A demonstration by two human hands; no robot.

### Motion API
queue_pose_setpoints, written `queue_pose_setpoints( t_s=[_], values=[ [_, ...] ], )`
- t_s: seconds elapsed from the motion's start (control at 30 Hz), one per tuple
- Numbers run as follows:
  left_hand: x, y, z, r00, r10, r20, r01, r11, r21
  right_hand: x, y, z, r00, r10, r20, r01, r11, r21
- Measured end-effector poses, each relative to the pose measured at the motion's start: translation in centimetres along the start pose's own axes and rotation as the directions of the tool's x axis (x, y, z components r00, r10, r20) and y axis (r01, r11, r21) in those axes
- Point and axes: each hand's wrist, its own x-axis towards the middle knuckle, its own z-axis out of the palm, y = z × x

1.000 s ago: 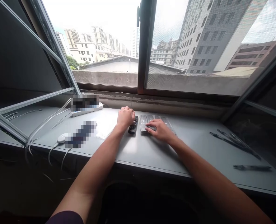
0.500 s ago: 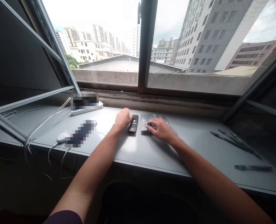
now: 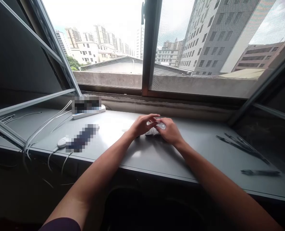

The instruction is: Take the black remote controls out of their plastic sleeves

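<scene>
My two hands meet over a small group of remote controls [image 3: 152, 132] lying on the grey sill [image 3: 137, 154] under the window. My left hand [image 3: 142, 125] covers the black remote, with its fingers reaching across the grey ones. My right hand [image 3: 170, 130] is curled over the remotes from the right. Only a light grey remote end shows between the hands. Both hands press in on the group from either side.
A white power strip [image 3: 89, 112] with white cables [image 3: 43, 128] and a white mouse-like device [image 3: 61, 141] lies at the left. Several dark pens [image 3: 241, 144] and another pen [image 3: 260, 173] lie at the right. The window frame [image 3: 149, 48] stands behind.
My left hand has slid right from beside the black remote onto the group. My right hand has curled up and closed in, so the remotes are now mostly hidden.
</scene>
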Motion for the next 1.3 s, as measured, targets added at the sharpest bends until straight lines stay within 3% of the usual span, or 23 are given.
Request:
queue_pose_setpoints(
  t_s=[0.3,0.47,0.77,1.17,1.3],
  values=[
    [0.3,1.0,-0.9,0.994,-0.104,-0.015,0.105,0.992,0.065,0.1,-0.8,-1.0,0.991,0.099,-0.085,-0.097,0.995,0.031],
    [0.1,0.6,-1.4,0.991,-0.101,0.085,0.090,0.988,0.129,0.1,-1.5,-1.3,0.988,0.059,-0.143,-0.053,0.998,0.040],
    [0.5,0.4,-1.2,0.986,-0.143,-0.084,0.146,0.989,0.028,0.2,-1.8,-1.5,0.975,-0.005,-0.220,0.012,0.999,0.030],
    [0.3,0.4,-1.2,0.980,-0.174,-0.097,0.181,0.980,0.078,0.2,-2.5,-1.9,0.967,-0.009,-0.253,0.021,0.999,0.043],
    [0.5,0.4,-1.2,0.980,-0.168,-0.107,0.177,0.980,0.087,0.3,-2.8,-2.2,0.939,-0.005,-0.344,0.034,0.996,0.078]
  ],
)
